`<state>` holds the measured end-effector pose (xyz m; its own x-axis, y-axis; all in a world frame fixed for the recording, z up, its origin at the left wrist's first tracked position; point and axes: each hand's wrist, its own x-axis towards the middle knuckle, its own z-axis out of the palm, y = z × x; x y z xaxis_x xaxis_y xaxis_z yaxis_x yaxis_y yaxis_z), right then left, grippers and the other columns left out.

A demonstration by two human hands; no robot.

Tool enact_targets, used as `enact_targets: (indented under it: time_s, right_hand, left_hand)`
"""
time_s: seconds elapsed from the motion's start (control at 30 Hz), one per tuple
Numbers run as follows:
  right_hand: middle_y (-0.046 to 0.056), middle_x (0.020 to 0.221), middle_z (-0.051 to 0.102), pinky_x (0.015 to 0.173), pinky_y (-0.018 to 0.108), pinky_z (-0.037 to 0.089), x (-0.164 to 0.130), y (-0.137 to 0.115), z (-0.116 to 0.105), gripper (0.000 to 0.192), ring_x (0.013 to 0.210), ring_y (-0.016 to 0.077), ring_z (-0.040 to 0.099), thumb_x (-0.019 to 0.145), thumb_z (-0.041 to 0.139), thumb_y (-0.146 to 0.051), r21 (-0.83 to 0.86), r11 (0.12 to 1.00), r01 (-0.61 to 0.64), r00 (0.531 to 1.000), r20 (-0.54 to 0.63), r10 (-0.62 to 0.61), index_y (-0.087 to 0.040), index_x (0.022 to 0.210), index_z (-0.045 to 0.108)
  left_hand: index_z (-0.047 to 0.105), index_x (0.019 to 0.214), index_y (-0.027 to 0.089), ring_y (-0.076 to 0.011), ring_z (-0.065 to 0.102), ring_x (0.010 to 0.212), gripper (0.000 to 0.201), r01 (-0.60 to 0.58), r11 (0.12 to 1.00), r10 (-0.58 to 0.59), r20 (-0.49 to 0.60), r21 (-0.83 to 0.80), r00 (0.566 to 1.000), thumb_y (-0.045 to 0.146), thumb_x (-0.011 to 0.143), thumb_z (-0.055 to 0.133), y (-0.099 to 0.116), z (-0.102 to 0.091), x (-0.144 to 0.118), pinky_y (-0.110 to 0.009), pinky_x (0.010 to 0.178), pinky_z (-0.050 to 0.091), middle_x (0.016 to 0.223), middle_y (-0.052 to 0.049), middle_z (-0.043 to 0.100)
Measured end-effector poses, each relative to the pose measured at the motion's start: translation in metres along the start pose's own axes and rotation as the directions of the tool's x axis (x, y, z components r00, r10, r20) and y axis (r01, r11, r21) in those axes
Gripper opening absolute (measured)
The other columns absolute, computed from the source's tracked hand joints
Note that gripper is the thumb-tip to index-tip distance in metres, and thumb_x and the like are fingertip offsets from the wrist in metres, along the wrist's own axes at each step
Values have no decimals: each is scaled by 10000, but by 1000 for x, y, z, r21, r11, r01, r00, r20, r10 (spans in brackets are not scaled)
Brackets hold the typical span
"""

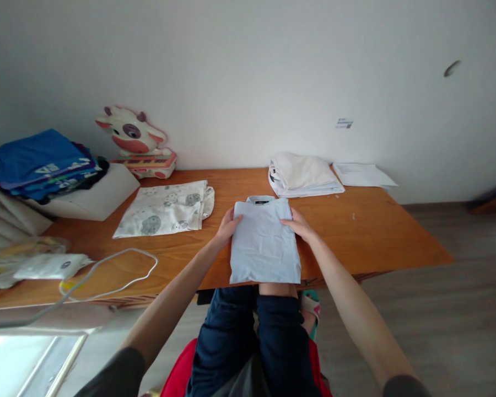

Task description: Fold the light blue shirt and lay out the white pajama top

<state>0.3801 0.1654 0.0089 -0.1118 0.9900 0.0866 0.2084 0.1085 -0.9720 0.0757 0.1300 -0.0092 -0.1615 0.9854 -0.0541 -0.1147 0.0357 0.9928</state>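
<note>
A light blue folded shirt (pixel 265 242) lies at the front edge of the wooden table, its collar and dark label facing the wall. My left hand (pixel 230 224) grips its left side near the top, thumb over the cloth and fingers tucked out of sight. On the opposite side my right hand (pixel 300 224) holds the shirt the same way, thumb on top. Left of it lies a folded white cloth with grey animal prints (pixel 169 207). Behind and to the right rests a stack of folded white clothes (pixel 303 172).
White papers (pixel 364 175) lie at the back right of the table (pixel 380 231). A cow-shaped toy keyboard (pixel 138 140) stands against the wall. At left are a white box (pixel 103 196) topped with folded blue clothes (pixel 45 162), a white cable (pixel 119 288) and a plastic packet (pixel 52 267).
</note>
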Motion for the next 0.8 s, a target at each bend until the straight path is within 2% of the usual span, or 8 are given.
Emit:
enact_targets:
  time_s: [0.13,0.23,0.3,0.4,0.53,0.6,0.7,0.8]
  right_hand:
    - [116,1263,775,1096,482,530,-14,3,2,504,1160,281,713,752,817,-399,79,996,45,986,-167,-32,-217,1203,687]
    - [159,1418,693,1147,481,500,-36,0,-2,543,1279,265,669,867,713,-504,140,985,99,925,-378,-40,-225,1317,593]
    - [177,1378,706,1117,499,526,-64,-2,-6,500,1250,273,692,918,653,-554,176,978,108,883,-469,-13,-221,1285,584]
    - [165,1210,768,1023,500,587,-133,-1,-6,433,1131,293,750,947,657,-570,226,971,75,855,-515,54,-214,1193,632]
    - [123,1215,780,1006,448,604,-257,9,15,379,1132,280,758,983,693,-520,228,972,-50,816,-552,172,-237,1235,683]
    - [117,1216,782,968,429,620,-312,16,24,326,1096,279,762,997,684,-497,131,985,-112,815,-555,167,-239,1193,719]
    - [99,1106,792,891,403,623,-364,21,26,200,1018,277,755,1002,685,-425,-86,985,-147,840,-537,78,-251,1059,765]
    - [89,1037,789,874,447,617,-377,12,16,116,989,305,746,999,670,-353,-213,971,-112,851,-525,-17,-294,1014,769]
  left_hand:
    - [492,1516,180,-301,648,1344,654,-6,1000,5,-114,-14,993,387,942,727,0,-12,1,-500,1157,517,1519,-204,622]
    - [439,1552,240,-274,521,1504,679,-134,991,132,-188,1,973,398,956,724,-3,-29,-29,-480,1269,402,1670,-173,479]
    - [527,1490,255,-287,526,1506,604,-245,969,248,-163,40,955,429,954,747,-5,-41,-60,-495,1295,370,1648,-151,513]
    - [590,1451,281,-293,573,1461,510,-228,968,241,-133,108,961,467,992,710,-7,-52,-109,-517,1286,386,1598,-116,575]
    - [528,1532,302,-258,703,1212,578,-134,949,169,-102,287,980,522,1013,660,-8,-45,-162,-453,1110,540,1541,-109,617]
    - [485,1579,296,-246,724,1056,656,-130,893,177,-69,431,982,542,998,666,-8,-35,-177,-422,969,594,1437,-113,676]
    - [529,1565,257,-239,693,819,691,-141,705,209,-13,695,978,546,959,694,-5,-23,-182,-460,887,601,1104,-74,756]
    - [625,1480,303,-299,716,973,530,-208,497,225,107,842,969,470,978,650,5,-17,-174,-586,998,550,1247,-98,736]
